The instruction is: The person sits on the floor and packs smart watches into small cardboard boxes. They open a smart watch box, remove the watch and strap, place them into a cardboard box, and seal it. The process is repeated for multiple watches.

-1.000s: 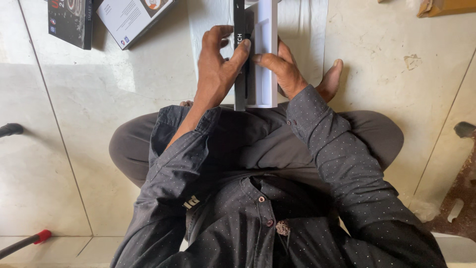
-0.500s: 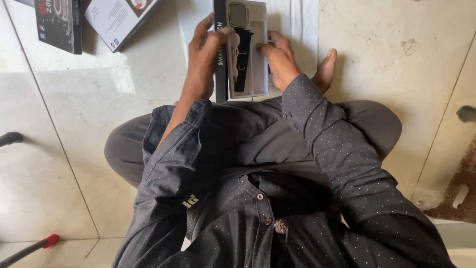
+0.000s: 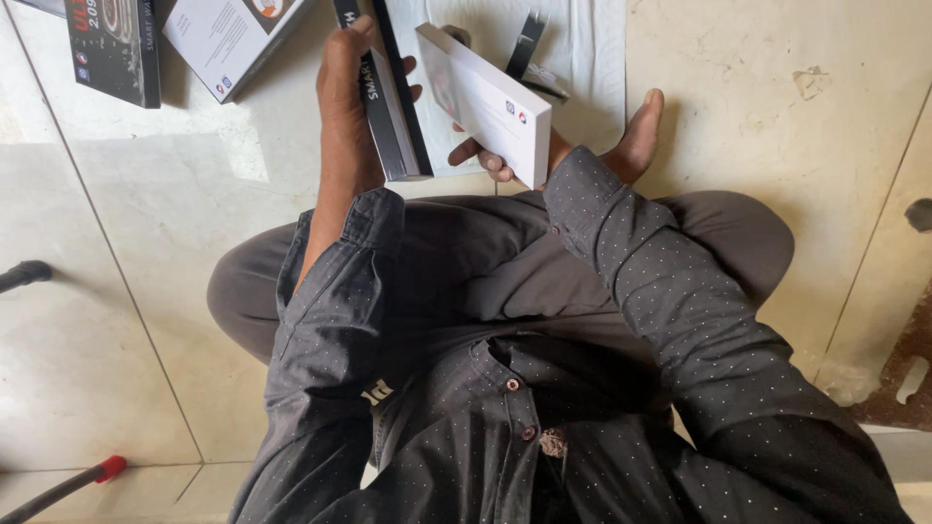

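I sit cross-legged on a tiled floor. My left hand [image 3: 349,97] grips a long black box sleeve [image 3: 388,97], held upright and tilted. My right hand [image 3: 485,155] holds a white inner box [image 3: 490,102] from beneath, apart from the black sleeve and just right of it. Beyond the white box, a black watch strap piece [image 3: 527,44] lies on a white sheet [image 3: 592,58] spread on the floor. My bare foot [image 3: 636,136] rests beside the sheet.
Near the top left corner lie a black product box [image 3: 112,49] and a white box [image 3: 228,39]. A black rod end [image 3: 24,275] sits at the left edge, and a red-tipped rod [image 3: 68,482] lies bottom left. A dark rusty object [image 3: 908,369] is at the right edge.
The white inner box has come out of the black sleeve; the two hands now hold them apart. The watch strap piece now lies on the white sheet.
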